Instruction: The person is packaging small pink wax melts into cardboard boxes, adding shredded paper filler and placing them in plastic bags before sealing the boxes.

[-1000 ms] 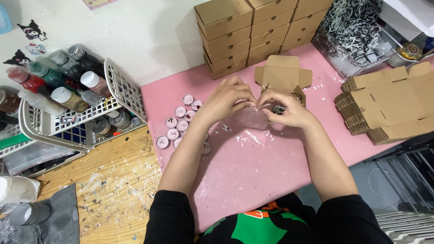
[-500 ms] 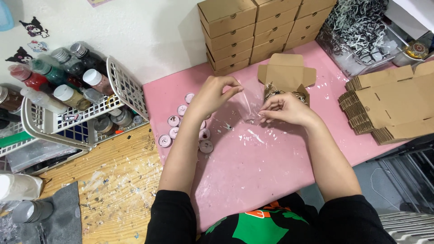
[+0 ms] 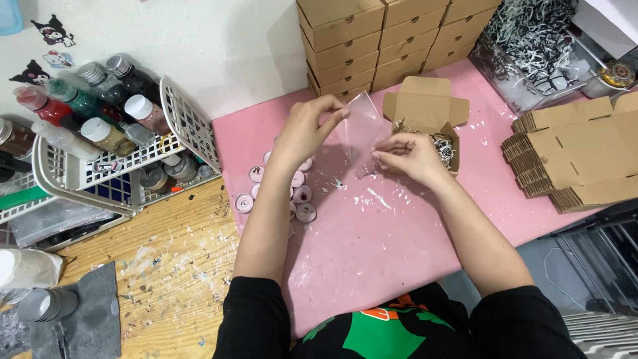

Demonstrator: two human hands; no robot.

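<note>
pink mat [image 3: 412, 239] | clear bag [image 3: 362, 129] pinched between left hand [image 3: 307, 131], right hand [image 3: 411, 154]

1. Hands: two, a left hand [image 3: 302, 133] and a right hand [image 3: 410, 156].
2. Clear plastic bag [image 3: 362, 129]: one, held between both hands.
3. Open cardboard box [image 3: 425, 110]: one, with shredded paper inside.
4. Closed cardboard boxes [image 3: 345, 46]: three stacks along the wall, at least eleven boxes showing.
5. Flat unfolded boxes [image 3: 571, 159]: one pile, number uncountable.
6. Small round pink pieces [image 3: 306, 213]: about eight visible, some hidden by the left arm.
7. White wire baskets [image 3: 189, 126]: two.
8. Bottles [image 3: 109, 136] in the baskets: roughly ten.
</note>
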